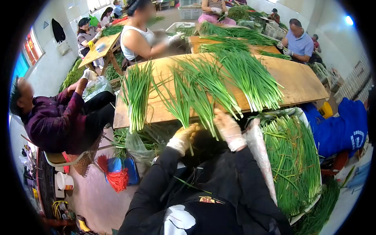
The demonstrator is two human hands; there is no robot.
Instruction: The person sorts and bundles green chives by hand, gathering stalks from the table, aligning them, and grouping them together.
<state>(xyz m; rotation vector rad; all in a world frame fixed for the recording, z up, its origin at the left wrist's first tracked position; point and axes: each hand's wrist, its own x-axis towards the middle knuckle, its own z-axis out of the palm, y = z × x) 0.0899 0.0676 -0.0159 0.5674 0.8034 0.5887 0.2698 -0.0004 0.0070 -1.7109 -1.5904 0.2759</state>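
My left hand (183,138), in a pale glove, is closed round the white lower ends of a bunch of long green stalks (180,103) at the table's near edge. My right hand (228,127), also gloved and somewhat blurred, has its fingers apart beside the ends of another bunch (203,107). Further bunches lie on the wooden table (156,100): one at the left (137,96), one right of centre (219,88) and a thick one at the right (250,78). Their white ends point toward me.
A large sack (291,164) full of green stalks stands at my right. On the left sits a person in a dark purple top (58,117). A blue dustpan (127,168) and a red broom (113,174) are on the floor. More people work at tables beyond.
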